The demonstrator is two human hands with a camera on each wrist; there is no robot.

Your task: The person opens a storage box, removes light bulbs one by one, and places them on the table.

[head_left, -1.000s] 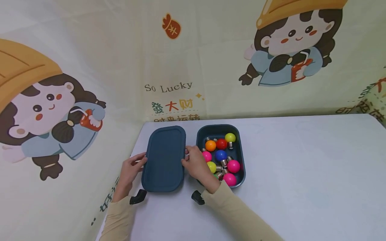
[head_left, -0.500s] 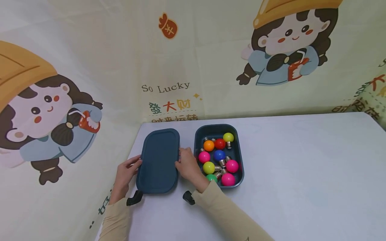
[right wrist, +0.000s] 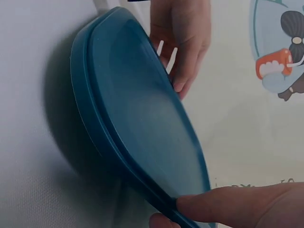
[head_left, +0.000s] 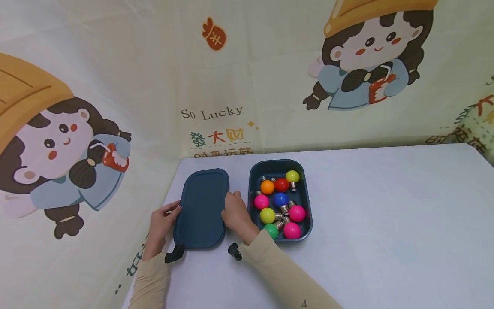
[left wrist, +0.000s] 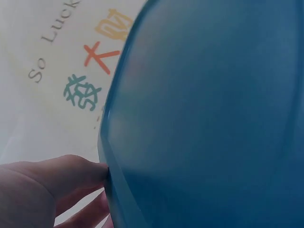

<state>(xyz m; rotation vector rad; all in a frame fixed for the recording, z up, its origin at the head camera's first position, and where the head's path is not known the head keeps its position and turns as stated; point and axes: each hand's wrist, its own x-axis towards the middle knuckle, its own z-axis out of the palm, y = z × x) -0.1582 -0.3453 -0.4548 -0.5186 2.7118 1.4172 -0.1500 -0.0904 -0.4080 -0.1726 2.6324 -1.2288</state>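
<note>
A dark blue rounded-rectangle lid [head_left: 202, 208] is held between both hands at the left end of the table. My left hand [head_left: 159, 227] pinches its left long edge, thumb on top in the left wrist view, where the lid [left wrist: 204, 114] fills most of the picture. On the opposite edge, my right hand [head_left: 239, 218] grips with thumb and finger; the right wrist view shows this thumb and finger [right wrist: 232, 204] at the rim. In that view the lid [right wrist: 142, 104] is tilted, with a shadow on the table below it.
Right beside the lid stands a matching dark blue box [head_left: 309, 210]. Several coloured bulbs with metal screw bases lie in it, among them a blue bulb [head_left: 281, 199] and a green bulb [head_left: 271, 231]. A printed cloth [head_left: 278, 86] hangs behind the white table [head_left: 386, 214].
Both hands have shifted the lid a little left and toward the person, away from the box. The green bulb and the box's left side now show more fully.
</note>
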